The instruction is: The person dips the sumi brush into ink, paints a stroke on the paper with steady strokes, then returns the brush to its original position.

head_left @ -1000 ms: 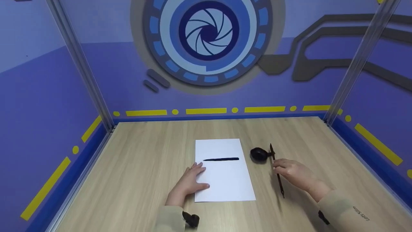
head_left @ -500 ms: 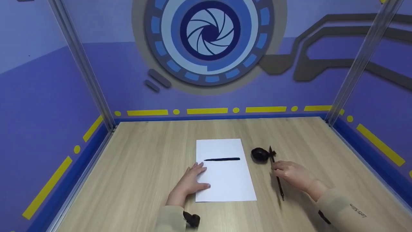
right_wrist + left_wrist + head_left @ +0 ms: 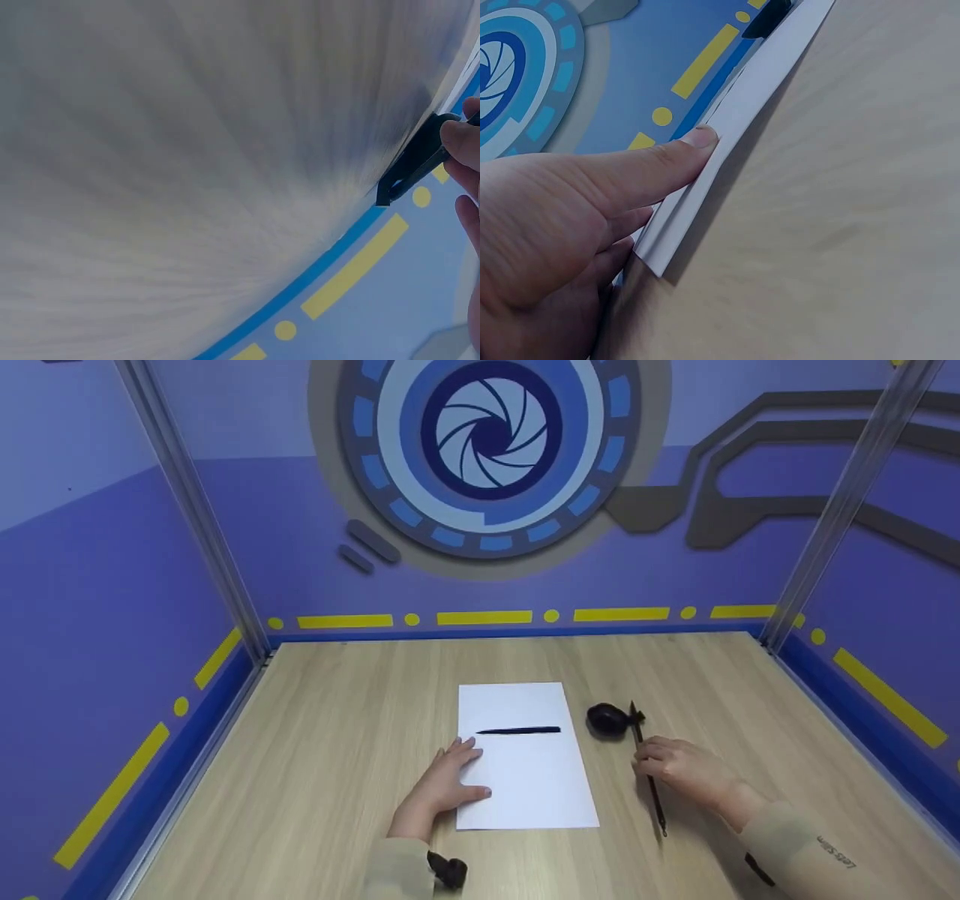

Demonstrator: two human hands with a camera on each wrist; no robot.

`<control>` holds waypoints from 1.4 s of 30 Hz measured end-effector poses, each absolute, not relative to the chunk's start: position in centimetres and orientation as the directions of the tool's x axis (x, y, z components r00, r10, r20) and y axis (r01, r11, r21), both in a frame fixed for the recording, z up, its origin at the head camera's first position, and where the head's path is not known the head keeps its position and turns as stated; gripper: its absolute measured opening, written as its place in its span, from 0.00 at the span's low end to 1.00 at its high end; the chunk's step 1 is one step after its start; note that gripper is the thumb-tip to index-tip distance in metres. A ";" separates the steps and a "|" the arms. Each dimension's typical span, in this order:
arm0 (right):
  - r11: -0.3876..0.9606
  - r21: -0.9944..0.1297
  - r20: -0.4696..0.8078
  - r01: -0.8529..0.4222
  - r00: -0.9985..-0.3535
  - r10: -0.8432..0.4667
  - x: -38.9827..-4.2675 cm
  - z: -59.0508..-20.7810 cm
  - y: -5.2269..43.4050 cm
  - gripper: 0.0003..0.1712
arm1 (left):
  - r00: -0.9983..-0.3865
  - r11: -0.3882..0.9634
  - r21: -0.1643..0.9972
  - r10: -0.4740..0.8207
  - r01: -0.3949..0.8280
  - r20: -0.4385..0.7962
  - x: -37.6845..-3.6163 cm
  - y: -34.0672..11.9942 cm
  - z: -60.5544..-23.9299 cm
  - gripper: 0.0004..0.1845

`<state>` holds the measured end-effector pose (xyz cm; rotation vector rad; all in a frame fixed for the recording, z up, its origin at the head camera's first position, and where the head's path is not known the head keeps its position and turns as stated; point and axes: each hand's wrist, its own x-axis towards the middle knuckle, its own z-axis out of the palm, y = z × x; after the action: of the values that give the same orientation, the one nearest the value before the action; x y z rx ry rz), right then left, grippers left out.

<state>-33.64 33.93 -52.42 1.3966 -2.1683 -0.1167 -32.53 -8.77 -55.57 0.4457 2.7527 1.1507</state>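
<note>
My left hand (image 3: 442, 787) rests with spread fingers on the left edge of a white paper sheet (image 3: 532, 787). In the left wrist view the thumb (image 3: 660, 169) lies on the paper (image 3: 742, 105). A black tapered mark (image 3: 517, 730) crosses the sheet; whether it is painted or a thin object I cannot tell. Between thumb and fingertips my right hand (image 3: 682, 769) pinches a dark slender brush (image 3: 655, 799). The brush's pointed tip lies at the short handle of a round black dish (image 3: 606, 721). In the right wrist view the dish (image 3: 420, 150) appears edge-on beside the fingers.
The sheet and dish stand on a wooden table (image 3: 345, 720). Blue printed walls with metal corner posts (image 3: 202, 517) close off its back and sides. A black strap mount (image 3: 448, 873) sits at the left wrist.
The right hand has drawn the brush slightly toward me, its tip moving back along the dish's handle. The left hand, paper and dish keep their places; the view shifts a little.
</note>
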 end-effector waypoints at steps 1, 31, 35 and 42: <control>0.452 0.358 0.400 -0.817 -0.303 -0.865 -33.7 -52.5 34.0 0.21 | -0.948 0.667 0.711 0.318 0.224 0.001 -32.5 -8.8 -55.6 0.39; 0.491 0.248 0.405 -0.835 -0.371 -0.836 -33.3 -53.2 34.9 0.18 | -0.956 0.664 0.723 0.293 0.192 -0.015 -32.3 -8.7 -55.6 0.39; 0.491 0.249 0.418 -0.835 -0.365 -0.832 -33.4 -53.3 35.0 0.18 | -0.955 0.658 0.728 0.295 0.194 -0.011 -32.3 -8.7 -55.6 0.39; 0.489 0.227 0.435 -0.842 -0.362 -0.825 -33.6 -53.5 35.1 0.20 | -0.956 0.660 0.726 0.293 0.195 -0.010 -32.3 -8.7 -55.5 0.39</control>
<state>-33.56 35.08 -53.50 1.3732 -2.2427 0.0472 -32.31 -8.67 -55.49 0.4060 2.7457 1.1786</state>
